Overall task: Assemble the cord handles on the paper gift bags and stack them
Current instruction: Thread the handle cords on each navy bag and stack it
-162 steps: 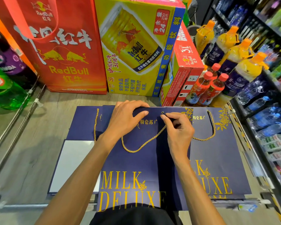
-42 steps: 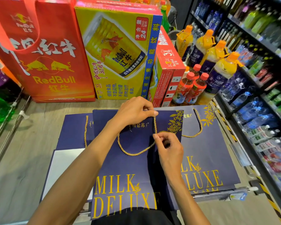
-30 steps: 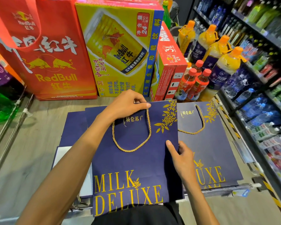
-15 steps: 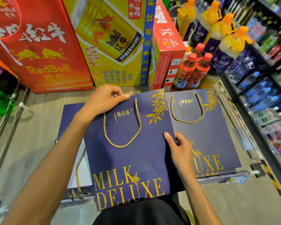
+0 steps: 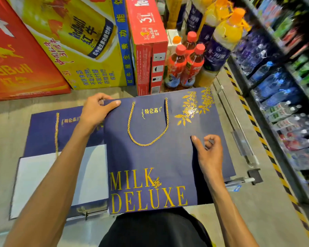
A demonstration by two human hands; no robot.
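Head view: I have one blue bag lying flat in front of me, printed face up. Its mouth points away from me and its bottom edge is close to my body. Its gold cord handle is threaded and hangs in a loop on the face.

My left hand grips the far left corner, thumb on top and fingers curled over the mouth edge. My right hand is at the bag's right edge. The thumb tip touches the paper and the other fingers are loosely curled. I cannot tell whether it pinches the edge or only rests there.

The finished stack is under the bag and shows past it on the right, so the bag sits a little left of square. I judge the next move to be a short slide to the right and a drop, keeping the mouth end far from me. The right hand is the nearer one to guide it.

A separate pile with a white sheet lies just to the left. Drink cartons and bottles stand behind.
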